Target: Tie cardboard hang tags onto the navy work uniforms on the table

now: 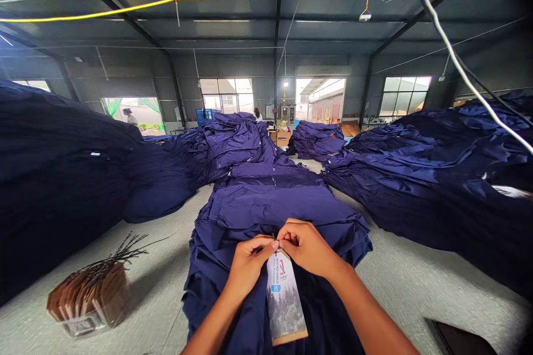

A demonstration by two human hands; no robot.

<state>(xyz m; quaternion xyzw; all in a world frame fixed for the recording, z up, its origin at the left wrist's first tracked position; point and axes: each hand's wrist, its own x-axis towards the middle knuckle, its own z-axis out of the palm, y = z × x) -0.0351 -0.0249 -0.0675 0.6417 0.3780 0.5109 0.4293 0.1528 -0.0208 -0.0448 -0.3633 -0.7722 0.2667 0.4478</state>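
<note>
Hang tag (285, 302) is pinched at its top by both left hand (249, 267) and right hand (307, 247) over stacked navy garments (258, 205).

We cannot read the small print on the hang tag (286, 302), and our fingers (292, 234) hide its top edge. At the near right, a dark flat object (458, 339) is cut off by the bottom edge.

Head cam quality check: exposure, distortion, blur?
Head view: windows and doorway blown out against a dim hall; strong wide-angle bending, the cable curves, corners go dark; left hand, right hand and hang tag sharp; garment pile at left nearly black, detail lost.
</note>
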